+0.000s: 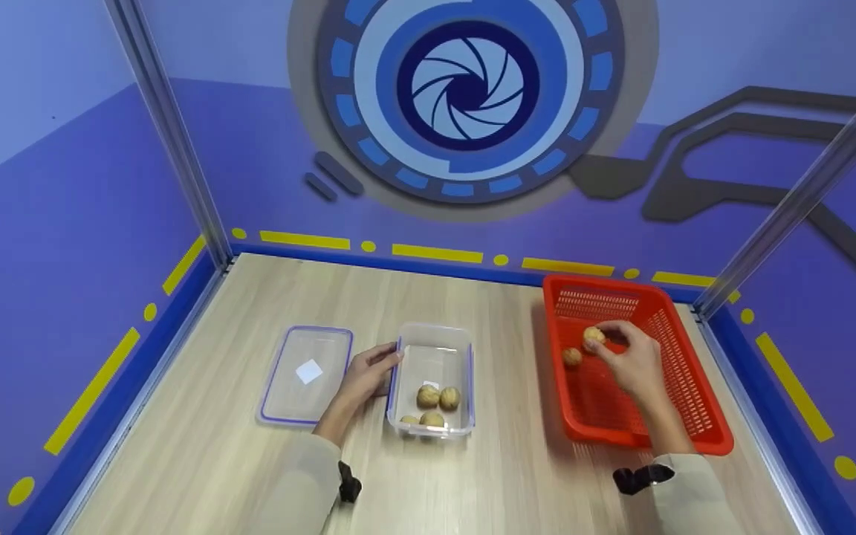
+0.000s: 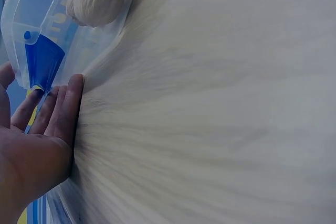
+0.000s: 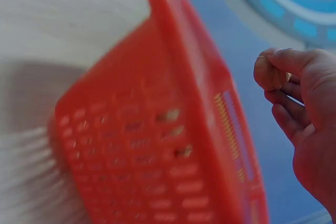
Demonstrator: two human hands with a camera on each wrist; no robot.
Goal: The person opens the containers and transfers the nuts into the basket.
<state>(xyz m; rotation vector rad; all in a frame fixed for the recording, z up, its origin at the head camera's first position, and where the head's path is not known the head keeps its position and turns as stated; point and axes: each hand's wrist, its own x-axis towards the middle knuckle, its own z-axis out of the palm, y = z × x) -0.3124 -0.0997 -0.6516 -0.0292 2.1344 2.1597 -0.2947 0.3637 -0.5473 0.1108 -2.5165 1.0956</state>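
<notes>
In the head view, my right hand (image 1: 632, 364) pinches a walnut (image 1: 594, 339) between thumb and fingers over the red basket (image 1: 573, 427). The right wrist view shows this walnut (image 3: 270, 72) above the basket rim. Another walnut (image 1: 572, 357) lies in the basket, left of the held one. My left hand (image 1: 362, 377) rests against the left side of a clear plastic box (image 1: 428, 338). Its fingers (image 2: 68, 103) extend along the box wall by a blue clip (image 2: 44, 59). Several walnuts (image 1: 449, 398) lie in the box's near end.
Left of the box, a clear lid (image 1: 287, 386) with a purple-blue edge and a white square label lies on the wooden table (image 1: 506, 475). Printed purple-blue panels (image 1: 264, 163) rise behind and at both sides, with metal posts (image 1: 175, 141) at the corners.
</notes>
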